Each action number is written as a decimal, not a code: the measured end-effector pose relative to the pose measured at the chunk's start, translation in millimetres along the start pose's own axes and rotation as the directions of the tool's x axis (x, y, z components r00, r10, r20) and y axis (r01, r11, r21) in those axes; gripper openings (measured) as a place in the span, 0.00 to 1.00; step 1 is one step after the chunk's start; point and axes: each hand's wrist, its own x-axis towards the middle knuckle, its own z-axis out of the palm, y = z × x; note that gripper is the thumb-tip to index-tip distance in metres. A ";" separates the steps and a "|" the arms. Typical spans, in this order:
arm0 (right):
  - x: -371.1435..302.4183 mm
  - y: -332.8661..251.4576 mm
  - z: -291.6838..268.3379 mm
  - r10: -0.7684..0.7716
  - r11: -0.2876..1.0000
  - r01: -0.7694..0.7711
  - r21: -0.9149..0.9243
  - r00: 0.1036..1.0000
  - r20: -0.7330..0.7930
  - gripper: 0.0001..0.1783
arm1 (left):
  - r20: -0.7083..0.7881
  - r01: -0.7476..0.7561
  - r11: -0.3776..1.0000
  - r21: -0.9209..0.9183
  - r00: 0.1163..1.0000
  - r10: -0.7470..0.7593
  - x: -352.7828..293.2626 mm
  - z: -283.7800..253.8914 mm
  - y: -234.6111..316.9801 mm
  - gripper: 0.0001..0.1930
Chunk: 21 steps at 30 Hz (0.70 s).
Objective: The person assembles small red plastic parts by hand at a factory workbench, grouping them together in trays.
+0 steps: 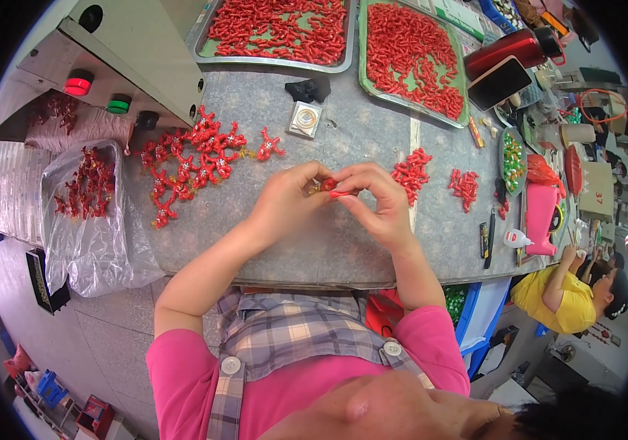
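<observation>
In front of my chest, above the grey worktop, both hands meet with fingertips pinched together. My left hand (283, 196) is closed on a small red plastic figure (326, 185), mostly covered by the fingers. Between the thumb and fingers of my right hand (378, 199) sits a small red plastic part (339, 194), up against the figure. Left of my hands lies a cluster of red figures (204, 161) with yellowish bits; one single figure (268, 144) lies apart from it. To the right are a pile of small red parts (411, 174) and a smaller pile (464, 189).
Two trays, one metal-rimmed (277, 67) and one green-lined (367, 73), hold many red parts at the back. A machine housing with buttons (123, 66) and a plastic bag of figures (72, 249) stand left. Rightward are a phone (499, 83), glue bottle (517, 238) and a person in yellow (560, 301).
</observation>
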 end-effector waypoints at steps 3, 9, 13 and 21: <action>-0.7 1.1 3.3 0.042 0.987 -0.040 -0.155 0.999 0.008 0.05 | -0.050 -0.125 0.983 0.132 0.990 0.132 -1.2 0.1 2.8 0.12; -4.9 11.0 -3.9 0.234 0.937 -0.219 0.274 0.972 -0.024 0.05 | 0.074 -0.071 0.997 -0.017 0.995 0.072 -0.4 -1.1 0.9 0.14; -4.4 12.1 -10.8 0.284 0.863 -0.260 0.433 0.959 0.011 0.06 | 0.285 0.273 0.839 -0.472 0.947 -0.148 3.2 -8.7 7.1 0.14; -3.7 12.6 -10.0 0.302 0.821 -0.304 0.483 0.950 0.085 0.06 | 0.359 0.323 0.834 -0.447 0.919 -0.164 4.2 -12.5 5.8 0.12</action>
